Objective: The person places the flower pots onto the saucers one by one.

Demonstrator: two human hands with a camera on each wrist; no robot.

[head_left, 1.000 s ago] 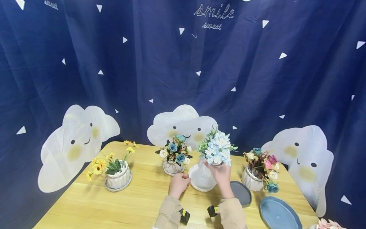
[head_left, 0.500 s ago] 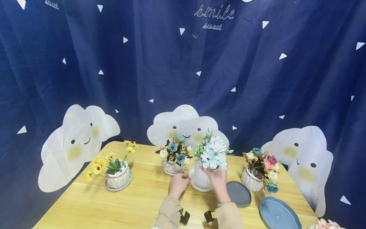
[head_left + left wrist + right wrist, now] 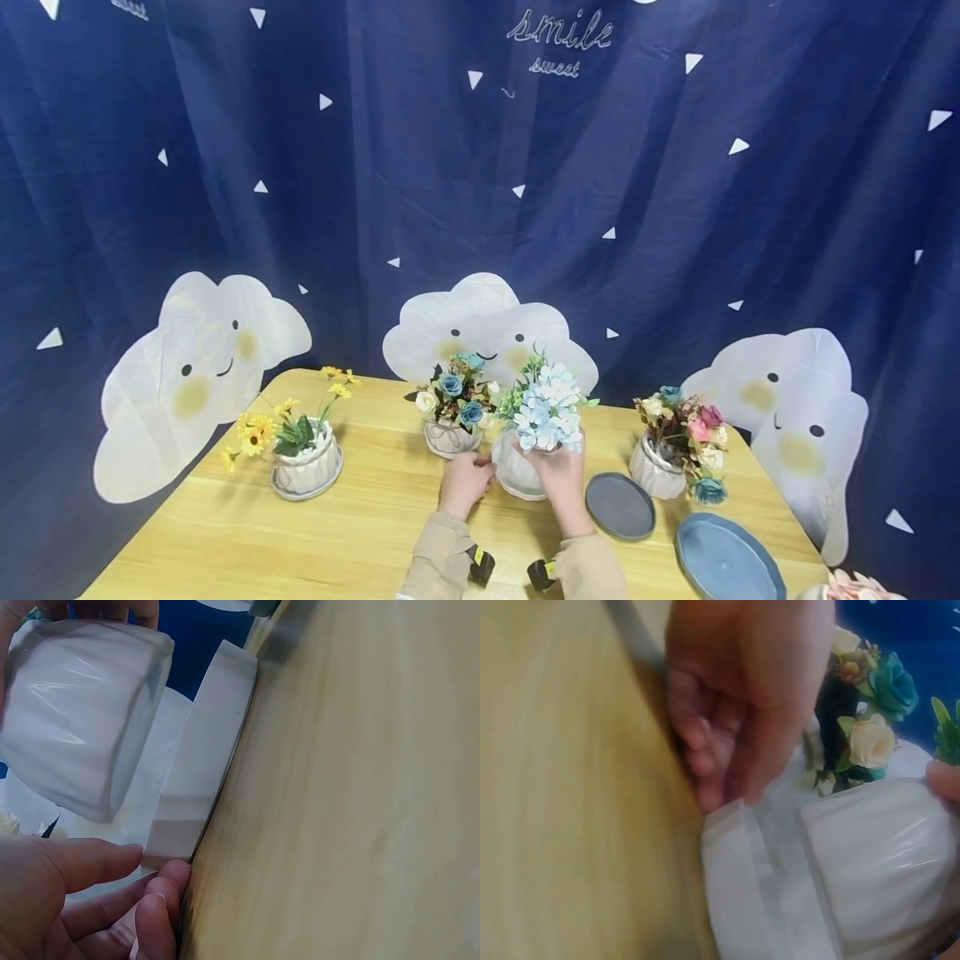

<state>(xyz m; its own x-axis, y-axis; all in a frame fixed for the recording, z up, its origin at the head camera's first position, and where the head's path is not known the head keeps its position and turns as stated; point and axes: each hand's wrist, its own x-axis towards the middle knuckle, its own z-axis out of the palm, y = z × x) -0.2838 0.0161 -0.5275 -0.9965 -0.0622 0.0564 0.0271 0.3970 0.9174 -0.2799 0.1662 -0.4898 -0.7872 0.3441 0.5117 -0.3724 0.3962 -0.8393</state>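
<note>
My right hand (image 3: 561,477) grips a white ribbed flowerpot (image 3: 82,712) near its top. Pale blue flowers and green leaves (image 3: 549,408) fill the pot. In both wrist views the pot hangs tilted, its base just above a white plant saucer (image 3: 199,757) that lies on the table; a gap shows between pot and saucer in the left wrist view. My left hand (image 3: 463,485) pinches the saucer's near left edge between thumb and fingers. Just behind that hand stands a small pot of blue and cream roses (image 3: 457,408).
A pot of yellow flowers (image 3: 303,462) stands on a saucer at the left. To the right are a dark grey saucer (image 3: 621,506), a pot of mixed roses (image 3: 660,468) and a blue-grey tray (image 3: 727,558). Pink petals (image 3: 858,586) show at the lower right corner.
My right hand has moved left and slightly down with the blue-flowered pot, bringing it over the white saucer. The left hand has stayed at the saucer's edge. More of the grey saucer shows.
</note>
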